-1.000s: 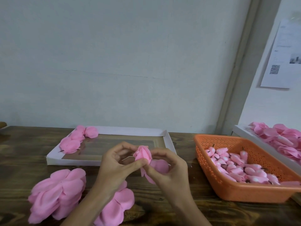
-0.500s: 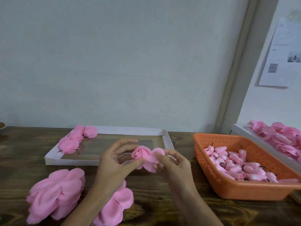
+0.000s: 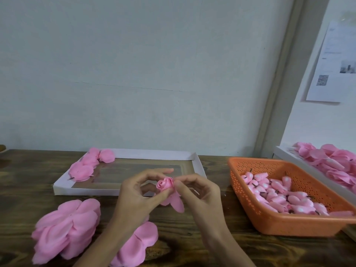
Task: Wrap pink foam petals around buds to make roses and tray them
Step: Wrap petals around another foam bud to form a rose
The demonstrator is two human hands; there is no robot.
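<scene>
Head view: left hand (image 3: 137, 191) and right hand (image 3: 199, 189) pinch half-wrapped pink foam rose (image 3: 165, 184) between fingertips, loose petals hanging free for wrapping.

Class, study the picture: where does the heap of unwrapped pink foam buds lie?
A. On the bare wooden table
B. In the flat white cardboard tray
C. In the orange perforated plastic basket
C: the unwrapped pink foam buds, dark stems showing, lie heaped inside the orange perforated plastic basket at the right.
</scene>
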